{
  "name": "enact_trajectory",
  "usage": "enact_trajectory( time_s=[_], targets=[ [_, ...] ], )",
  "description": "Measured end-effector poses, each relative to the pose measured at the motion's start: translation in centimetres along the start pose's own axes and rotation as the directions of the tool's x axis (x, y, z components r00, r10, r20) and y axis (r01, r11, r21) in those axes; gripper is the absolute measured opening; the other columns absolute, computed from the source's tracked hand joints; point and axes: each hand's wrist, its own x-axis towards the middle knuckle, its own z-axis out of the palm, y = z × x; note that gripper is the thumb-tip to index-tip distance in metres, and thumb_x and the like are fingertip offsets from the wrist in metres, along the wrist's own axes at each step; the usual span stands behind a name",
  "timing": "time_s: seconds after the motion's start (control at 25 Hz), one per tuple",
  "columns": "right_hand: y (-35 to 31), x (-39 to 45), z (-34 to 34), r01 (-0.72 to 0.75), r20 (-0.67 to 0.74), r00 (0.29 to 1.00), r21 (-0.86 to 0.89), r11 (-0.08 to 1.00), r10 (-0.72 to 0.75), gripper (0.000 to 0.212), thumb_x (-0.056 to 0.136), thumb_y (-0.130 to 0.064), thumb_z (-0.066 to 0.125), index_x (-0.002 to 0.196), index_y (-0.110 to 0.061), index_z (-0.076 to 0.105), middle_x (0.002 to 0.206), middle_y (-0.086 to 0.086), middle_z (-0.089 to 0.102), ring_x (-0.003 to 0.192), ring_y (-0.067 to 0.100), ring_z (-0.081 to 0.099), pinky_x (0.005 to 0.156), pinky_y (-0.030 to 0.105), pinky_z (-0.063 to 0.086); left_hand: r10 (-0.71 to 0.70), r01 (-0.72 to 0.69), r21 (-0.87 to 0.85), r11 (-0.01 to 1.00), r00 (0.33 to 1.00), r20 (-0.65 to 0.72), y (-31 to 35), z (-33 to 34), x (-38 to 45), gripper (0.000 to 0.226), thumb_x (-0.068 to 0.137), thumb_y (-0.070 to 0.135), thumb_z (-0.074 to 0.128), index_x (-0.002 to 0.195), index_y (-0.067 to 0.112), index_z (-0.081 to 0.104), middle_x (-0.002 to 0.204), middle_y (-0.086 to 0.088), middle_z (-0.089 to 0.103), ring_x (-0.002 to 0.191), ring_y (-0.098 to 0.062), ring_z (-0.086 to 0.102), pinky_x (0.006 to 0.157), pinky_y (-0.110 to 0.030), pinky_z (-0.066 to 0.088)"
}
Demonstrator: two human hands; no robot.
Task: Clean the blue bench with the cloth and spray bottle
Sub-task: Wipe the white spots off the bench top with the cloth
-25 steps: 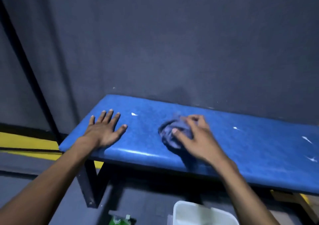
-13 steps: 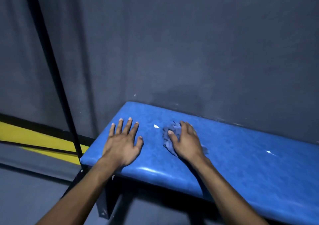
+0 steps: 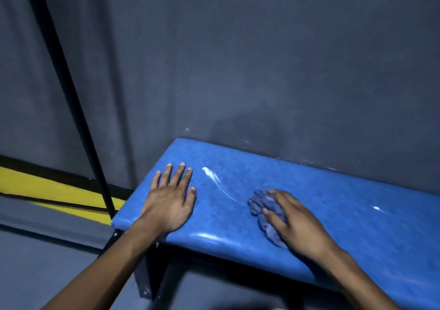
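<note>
The blue padded bench [image 3: 345, 226] runs from the middle to the right edge, against a dark grey wall. My left hand [image 3: 170, 199] lies flat on its left end, fingers spread, holding nothing. My right hand [image 3: 295, 221] presses down on a crumpled blue-grey cloth [image 3: 258, 206] near the bench's front edge. A white smear [image 3: 215, 180] streaks the seat between my hands, and a smaller white mark [image 3: 377, 208] lies further right. No spray bottle is in view.
A black metal post [image 3: 71, 100] slants down to the bench's left corner. A yellow and black stripe [image 3: 35, 186] runs along the base of the wall at left. The bench's dark leg [image 3: 147, 278] stands on a grey floor.
My right hand has dragged the cloth to the right along the seat, away from my left hand, uncovering a long white smear. The view has drifted left, and the white container and green bottle below are gone.
</note>
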Motion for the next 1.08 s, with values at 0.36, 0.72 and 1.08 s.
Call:
enact_trajectory(
  time_s=[0.36,0.72,1.08],
  targets=[
    [-5.5,17.2,7.3,-0.135,0.037,0.990,-0.053,0.989,0.137,0.044,0.099,-0.036,0.047,0.136,-0.013,0.049,0.141,0.012,0.051,0.133,0.029,0.045,0.107,0.034,0.034,-0.019,0.019,-0.004,1.000,1.000,-0.016,0.3,-0.1,0.0,0.081,0.088,0.052,-0.001,0.159,0.017,0.012,0.168,0.003,0.007,0.155,-0.016,0.000,0.125,-0.042,0.001],
    [-0.8,0.4,0.0,0.164,0.117,0.978,0.056,0.985,-0.170,0.045,0.097,-0.048,0.044,0.133,-0.022,0.052,0.145,-0.008,0.050,0.134,0.006,0.046,0.111,0.021,0.033,-0.022,0.022,-0.014,1.000,0.999,-0.024,0.0,0.1,0.1,0.082,0.088,0.052,-0.001,0.159,0.014,0.015,0.168,0.002,0.007,0.155,-0.014,0.000,0.126,-0.040,0.000],
    [-5.7,17.3,8.0,-0.071,0.039,0.997,-0.020,0.997,0.072,0.041,0.098,-0.039,0.051,0.132,-0.017,0.053,0.138,0.009,0.054,0.131,0.028,0.047,0.105,0.034,0.037,-0.023,0.021,-0.035,0.999,0.998,-0.050,0.3,-0.1,-0.1,0.082,0.086,0.048,-0.001,0.158,0.012,0.017,0.168,0.000,0.011,0.155,-0.015,0.003,0.126,-0.041,0.001]
  ],
)
